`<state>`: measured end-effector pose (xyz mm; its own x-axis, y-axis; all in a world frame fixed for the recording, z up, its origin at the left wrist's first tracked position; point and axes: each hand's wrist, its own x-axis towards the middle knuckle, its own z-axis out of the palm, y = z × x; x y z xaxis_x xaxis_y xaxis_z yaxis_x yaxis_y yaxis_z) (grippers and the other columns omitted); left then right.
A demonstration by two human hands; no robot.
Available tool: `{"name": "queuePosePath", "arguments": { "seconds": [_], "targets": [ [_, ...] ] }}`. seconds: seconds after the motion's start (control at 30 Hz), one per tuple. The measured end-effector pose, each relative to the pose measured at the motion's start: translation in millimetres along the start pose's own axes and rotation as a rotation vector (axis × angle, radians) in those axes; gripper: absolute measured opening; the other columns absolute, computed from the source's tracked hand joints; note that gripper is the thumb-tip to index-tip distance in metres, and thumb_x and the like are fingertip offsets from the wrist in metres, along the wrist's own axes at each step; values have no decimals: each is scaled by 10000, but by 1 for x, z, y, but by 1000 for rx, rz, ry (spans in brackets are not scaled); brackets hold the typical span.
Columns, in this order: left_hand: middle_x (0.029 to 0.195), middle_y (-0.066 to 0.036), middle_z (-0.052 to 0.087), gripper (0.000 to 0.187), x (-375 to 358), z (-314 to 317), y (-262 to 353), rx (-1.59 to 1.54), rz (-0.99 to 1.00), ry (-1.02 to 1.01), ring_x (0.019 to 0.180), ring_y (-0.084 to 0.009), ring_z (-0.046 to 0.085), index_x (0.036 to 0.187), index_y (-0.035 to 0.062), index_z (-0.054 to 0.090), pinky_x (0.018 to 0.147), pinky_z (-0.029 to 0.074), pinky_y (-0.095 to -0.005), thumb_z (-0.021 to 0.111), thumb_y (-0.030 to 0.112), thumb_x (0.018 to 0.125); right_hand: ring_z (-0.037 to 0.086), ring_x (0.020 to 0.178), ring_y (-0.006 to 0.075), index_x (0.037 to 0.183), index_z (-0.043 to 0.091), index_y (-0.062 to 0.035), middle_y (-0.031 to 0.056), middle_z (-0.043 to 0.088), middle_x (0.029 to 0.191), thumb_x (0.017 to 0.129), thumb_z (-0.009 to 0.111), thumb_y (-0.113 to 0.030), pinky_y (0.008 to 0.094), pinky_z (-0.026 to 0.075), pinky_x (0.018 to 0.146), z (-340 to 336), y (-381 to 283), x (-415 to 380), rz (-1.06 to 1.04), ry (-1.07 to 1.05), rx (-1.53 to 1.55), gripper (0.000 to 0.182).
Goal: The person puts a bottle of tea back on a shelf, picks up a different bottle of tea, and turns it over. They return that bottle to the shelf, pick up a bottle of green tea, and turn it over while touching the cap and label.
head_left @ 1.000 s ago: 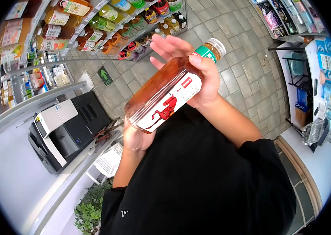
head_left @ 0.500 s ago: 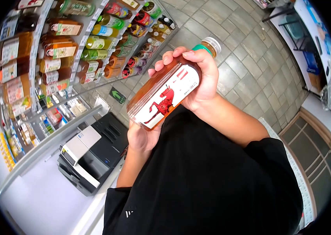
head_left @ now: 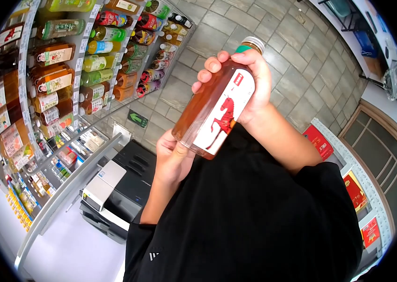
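A clear bottle of amber-brown drink (head_left: 196, 110) with a white label and a red horse figure is held tilted in front of my chest, its silvery cap up and to the right. My right hand (head_left: 257, 87) is closed round the upper part below the cap, thumb on one side and fingertips on the other. At the lower end my left hand (head_left: 175, 157) grips the base, thumb against it; its other fingers are partly hidden.
Shelves of bottled drinks (head_left: 100, 61) stand at the left. A black and grey printer-like machine (head_left: 132, 164) is on a white counter (head_left: 67, 244) below. Red packages (head_left: 318, 141) sit on a rack at the right. Grey tiles (head_left: 292, 51) cover the floor.
The bottle has shifted slightly right and turned a little, showing a red block on the label. My view has shifted too, bringing red packages into sight at the right.
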<state>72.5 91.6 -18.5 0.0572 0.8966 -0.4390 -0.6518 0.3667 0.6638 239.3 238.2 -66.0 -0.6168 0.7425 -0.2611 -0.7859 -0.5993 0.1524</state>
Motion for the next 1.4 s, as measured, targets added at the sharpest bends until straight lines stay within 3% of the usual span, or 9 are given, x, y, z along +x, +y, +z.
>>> {"name": "queuePosePath", "arguments": {
  "seconds": [0.3, 0.5, 0.57, 0.67, 0.7, 0.9, 1.0, 1.1, 1.4],
  "targets": [
    [1476, -171, 521, 594, -33, 23, -23, 380, 127, -51, 1346, -239, 550, 1427, -67, 526, 1119, 457, -404, 791, 39, 907, 696, 896, 307, 914, 753, -103, 74, 705, 905, 911, 508, -303, 530, 549, 946, -24, -7, -28, 211, -191, 82, 317],
    [1492, -173, 460, 1021, -39, 49, -38, 1060, 402, 49, 1358, -292, 535, 1520, -27, 445, 1093, 481, -417, 984, 193, 682, 689, 848, 301, 821, 697, -98, 97, 690, 811, 867, 575, -274, 514, 538, 963, -33, -3, -52, 202, 24, 130, 220],
    [1521, -180, 448, 1104, -45, 58, -48, 1168, 478, 115, 1417, -288, 480, 1560, -34, 347, 1160, 403, -436, 981, 133, 672, 685, 843, 306, 804, 683, -96, 103, 689, 814, 862, 582, -279, 519, 533, 971, -34, -2, -60, 185, 80, 90, 217],
    [1521, -198, 455, 1142, -49, 62, -64, 1189, 585, 130, 1410, -301, 487, 1586, -4, 311, 1153, 410, -439, 977, 129, 668, 677, 860, 284, 818, 692, -88, 95, 692, 840, 875, 588, -276, 496, 530, 979, -33, -1, -78, 205, 88, 51, 222],
    [1521, -198, 455, 1142, -52, 65, -69, 1191, 588, 132, 1410, -301, 487, 1586, -4, 311, 1153, 410, -439, 977, 129, 668, 671, 878, 257, 834, 712, -85, 81, 695, 864, 889, 590, -268, 462, 525, 986, -34, -1, -83, 212, 76, 17, 228],
    [1517, -196, 475, 1091, -72, 76, -80, 1518, 621, 213, 1349, -313, 539, 1544, -21, 407, 1121, 441, -432, 976, 196, 638, 698, 847, 329, 844, 667, -61, 119, 700, 836, 869, 576, -268, 544, 558, 931, -44, -2, -107, 255, 118, -24, 228],
    [1506, -203, 502, 1036, -82, 81, -100, 1365, 570, 283, 1326, -309, 570, 1517, -29, 461, 1104, 459, -416, 966, 185, 638, 702, 843, 331, 850, 668, -47, 129, 703, 836, 865, 582, -262, 532, 565, 917, -49, -4, -120, 247, 79, -96, 232],
    [1492, -208, 535, 1013, -97, 78, -112, 1546, 610, 297, 1324, -306, 589, 1510, -36, 474, 1103, 462, -403, 952, 171, 642, 711, 832, 332, 854, 671, -32, 140, 707, 839, 863, 586, -256, 522, 578, 883, -47, -7, -131, 269, 86, -162, 239],
    [1405, -215, 632, 937, -119, 69, -144, 1492, 707, 355, 1261, -346, 643, 1449, -31, 539, 1067, 484, -412, 920, 194, 623, 731, 798, 339, 863, 681, -20, 158, 721, 858, 868, 600, -227, 469, 606, 802, -50, 6, -150, 291, 65, -299, 222]
  ]
}}
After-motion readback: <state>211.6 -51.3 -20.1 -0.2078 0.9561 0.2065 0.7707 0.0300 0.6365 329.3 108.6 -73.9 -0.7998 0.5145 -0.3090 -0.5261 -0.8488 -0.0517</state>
